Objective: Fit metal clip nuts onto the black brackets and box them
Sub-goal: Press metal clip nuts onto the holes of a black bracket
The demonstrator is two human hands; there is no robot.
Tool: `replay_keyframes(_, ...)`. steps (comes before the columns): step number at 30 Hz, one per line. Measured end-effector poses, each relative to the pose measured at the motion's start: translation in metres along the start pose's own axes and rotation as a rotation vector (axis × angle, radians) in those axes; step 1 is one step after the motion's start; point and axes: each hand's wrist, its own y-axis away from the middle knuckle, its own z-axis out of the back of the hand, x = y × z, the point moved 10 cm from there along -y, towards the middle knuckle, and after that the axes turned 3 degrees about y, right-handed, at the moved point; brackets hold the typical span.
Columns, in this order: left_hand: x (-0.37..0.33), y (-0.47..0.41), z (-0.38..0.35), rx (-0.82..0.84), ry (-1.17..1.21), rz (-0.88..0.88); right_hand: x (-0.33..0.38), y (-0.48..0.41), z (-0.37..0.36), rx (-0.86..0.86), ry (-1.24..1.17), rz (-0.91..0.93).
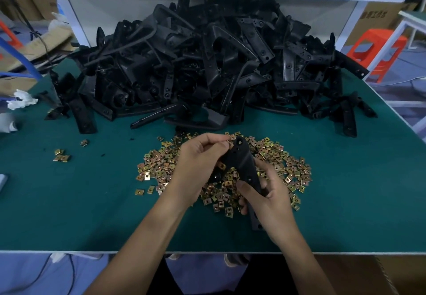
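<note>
While we look down on the green tabletop [92, 202], our two hands meet at the lower centre of the frame around one black bracket [242, 163], held just above the tabletop. Our left hand [196, 168] has its fingers [216, 141] curled, the thumb and forefinger pinching one clip nut [229, 143] against the bracket's upper end. Our right hand [272, 197] has its fingers clamped round the bracket's lower part, the thumb lying across the front, and the bracket's bottom end sticks out below the palm. A second nut [221, 166] shows at the bracket's left branch; we cannot tell whether it is clipped on.

Beneath the hands spreads one loose heap of clip nuts [283, 163], too many to count. Two stray nuts [139, 192] lie just left of that heap. Further left, well apart, sits a single nut [84, 142] and a small cluster [61, 155] of about three. Across the upper middle of the frame rises one big pile of brackets [196, 64], also beyond counting. One white rag [20, 99] lies at the left edge, and one orange stool [373, 48] stands at the upper right, off the tabletop.
</note>
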Motion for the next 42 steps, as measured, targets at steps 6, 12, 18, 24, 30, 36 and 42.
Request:
replay_keyframes(6,-0.001,0.016,-0.008,-0.083,-0.268,-0.144,0.0,-0.001,0.0,-0.022,0.043,0.012)
replay_keyframes(12,-0.002,0.015,-0.008,-0.14,-0.263,-0.212,0.0,-0.001,0.001,-0.029,0.058,0.016)
replay_keyframes(18,0.0,0.018,-0.007,-0.167,-0.317,-0.196,0.003,-0.001,0.001,-0.035,0.062,0.018)
replay_keyframes(24,-0.013,0.026,-0.009,-0.201,-0.529,-0.308,0.005,-0.001,0.005,-0.062,0.066,0.015)
replay_keyframes(30,-0.019,0.029,-0.012,-0.252,-0.621,-0.367,0.004,-0.001,0.002,-0.042,0.064,0.018)
replay_keyframes(36,-0.019,0.028,-0.015,-0.216,-0.632,-0.359,0.003,0.001,0.005,-0.07,0.048,0.02)
replay_keyframes(42,-0.022,0.032,-0.018,-0.23,-0.621,-0.421,0.0,0.001,0.005,-0.07,0.046,0.016)
